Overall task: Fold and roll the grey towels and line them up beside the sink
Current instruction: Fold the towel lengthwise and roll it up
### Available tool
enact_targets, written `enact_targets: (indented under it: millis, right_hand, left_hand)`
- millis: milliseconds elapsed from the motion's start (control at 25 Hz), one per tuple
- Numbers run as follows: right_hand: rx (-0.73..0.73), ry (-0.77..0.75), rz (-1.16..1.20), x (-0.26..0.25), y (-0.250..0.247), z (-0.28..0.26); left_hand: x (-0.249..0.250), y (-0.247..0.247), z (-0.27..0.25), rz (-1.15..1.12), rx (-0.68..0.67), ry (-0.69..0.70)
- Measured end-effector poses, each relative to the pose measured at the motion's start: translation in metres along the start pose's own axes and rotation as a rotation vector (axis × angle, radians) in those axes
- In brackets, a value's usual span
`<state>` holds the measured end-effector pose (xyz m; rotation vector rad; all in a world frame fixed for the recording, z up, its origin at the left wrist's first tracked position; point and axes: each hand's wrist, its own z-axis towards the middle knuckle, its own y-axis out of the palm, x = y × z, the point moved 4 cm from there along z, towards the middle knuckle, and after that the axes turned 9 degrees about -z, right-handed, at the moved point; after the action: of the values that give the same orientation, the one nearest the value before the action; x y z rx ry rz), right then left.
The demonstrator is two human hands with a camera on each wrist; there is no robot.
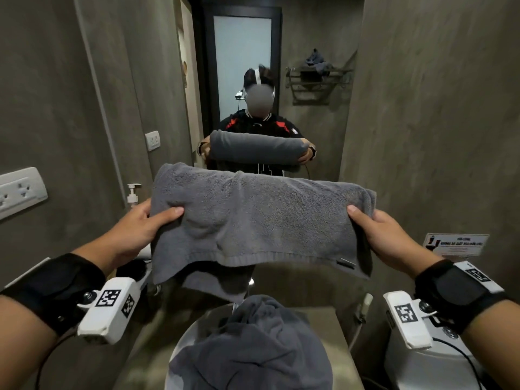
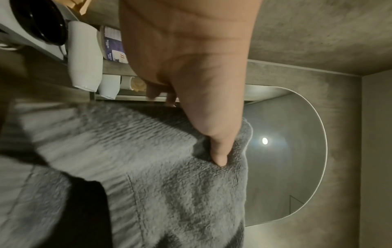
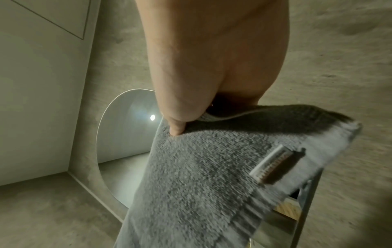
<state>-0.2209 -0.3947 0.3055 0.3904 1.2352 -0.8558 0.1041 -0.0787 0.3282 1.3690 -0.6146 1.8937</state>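
Head view: left hand (image 1: 135, 229) and right hand (image 1: 385, 235) each pinch an end of the folded grey towel (image 1: 259, 220), fingers clamped, above the sink (image 1: 183, 333) holding another towel (image 1: 250, 350).

I wear a black strap (image 1: 53, 280) on each bare forearm, each carrying a white camera box (image 1: 108, 309) with square black-and-white markers, screws and thin black cables.

place: bathroom | signs: mirror (image 1: 242, 88), sink (image 1: 197, 327), soap pump (image 1: 133, 192), toilet (image 1: 422, 358), towel rack (image 1: 318, 77), concrete-look walls
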Motion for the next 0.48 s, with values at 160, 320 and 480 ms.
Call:
enact_targets:
  millis: [160, 320, 480]
  right_hand:
    - [0.071, 0.028, -0.157, 0.015, 0.006, -0.004]
    - [0.102, 0.076, -0.207, 0.033, 0.013, -0.009]
    - [0.062, 0.187, -0.057, 0.06, 0.032, -0.021]
  left_hand:
    - [-0.009, 0.0, -0.005, -0.027, -0.047, -0.057]
    - [-0.004, 0.003, -0.003, -0.072, -0.068, -0.07]
    - [-0.006, 0.014, -0.006, -0.122, -0.021, -0.065]
